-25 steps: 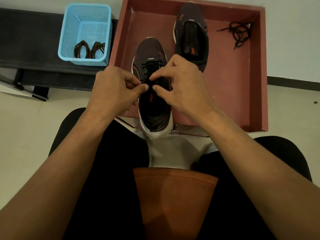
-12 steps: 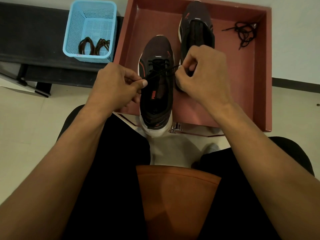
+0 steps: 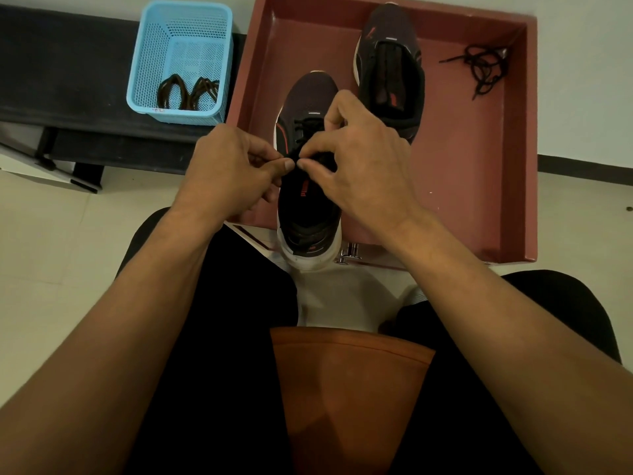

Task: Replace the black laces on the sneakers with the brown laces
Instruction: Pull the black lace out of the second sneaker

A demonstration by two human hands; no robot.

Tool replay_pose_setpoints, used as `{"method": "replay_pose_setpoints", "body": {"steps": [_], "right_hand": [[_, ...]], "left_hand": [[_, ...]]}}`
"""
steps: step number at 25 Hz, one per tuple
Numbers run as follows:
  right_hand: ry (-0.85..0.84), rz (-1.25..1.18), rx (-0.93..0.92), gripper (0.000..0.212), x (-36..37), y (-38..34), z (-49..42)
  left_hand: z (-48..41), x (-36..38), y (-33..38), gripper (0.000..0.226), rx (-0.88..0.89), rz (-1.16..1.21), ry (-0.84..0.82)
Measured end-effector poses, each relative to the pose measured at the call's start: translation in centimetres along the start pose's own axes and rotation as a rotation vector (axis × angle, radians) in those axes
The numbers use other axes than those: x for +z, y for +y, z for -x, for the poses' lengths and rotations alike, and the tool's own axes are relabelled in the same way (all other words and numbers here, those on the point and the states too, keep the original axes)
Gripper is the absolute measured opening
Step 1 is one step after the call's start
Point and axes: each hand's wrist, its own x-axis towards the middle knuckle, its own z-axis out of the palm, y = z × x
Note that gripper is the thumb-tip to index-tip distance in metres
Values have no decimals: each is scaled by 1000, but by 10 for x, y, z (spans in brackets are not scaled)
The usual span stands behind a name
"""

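While the near sneaker [image 3: 308, 94] sits at the front edge of the red tray [image 3: 479, 186], the left hand [image 3: 229, 169] and right hand [image 3: 363, 166] both pinch its black lace [image 3: 304, 125] with curled fingers. Brown laces [image 3: 186, 94] lie in the blue basket [image 3: 150, 63], left of the tray.

Legible markings: one brand name found.
Near sneaker [image 3: 310, 214]: red "PUMA" lettering at the shoe's opening. Far sneaker [image 3: 390, 63]: red tongue mark, unreadable. Basket [image 3: 178, 36]: small red scrawl at front base, too small to read.

Black-laced near sneaker [image 3: 310, 97], unlaced far sneaker [image 3: 390, 63], coiled brown laces [image 3: 186, 92]
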Motion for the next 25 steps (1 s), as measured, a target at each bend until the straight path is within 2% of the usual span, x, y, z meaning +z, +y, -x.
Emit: {"method": "replay_pose_setpoints", "body": {"steps": [2, 6, 9, 13, 15, 19, 22, 25], "right_hand": [[61, -22, 11, 19, -4, 7, -3], [220, 1, 188, 23, -24, 35, -10], [238, -14, 266, 24, -28, 46, -11], [242, -40, 246, 20, -32, 37, -9], [207, -91, 222, 19, -34, 33, -7], [-91, -107, 176, 38, -22, 24, 0], [-102, -79, 208, 45, -9, 24, -1], [-104, -136, 248, 34, -2, 23, -5]], "left_hand": [[0, 0, 1, 16, 6, -8, 4], [0, -1, 1, 17, 1, -5, 6], [1, -1, 1, 17, 4, -15, 1], [3, -3, 3, 16, 60, -72, -2], [6, -3, 4, 19, 95, -142, 24], [8, 3, 9, 26, 187, -294, 159], [1, 11, 17, 22, 349, -355, 160], [-9, 19, 21, 26, 372, -441, 150]]}}
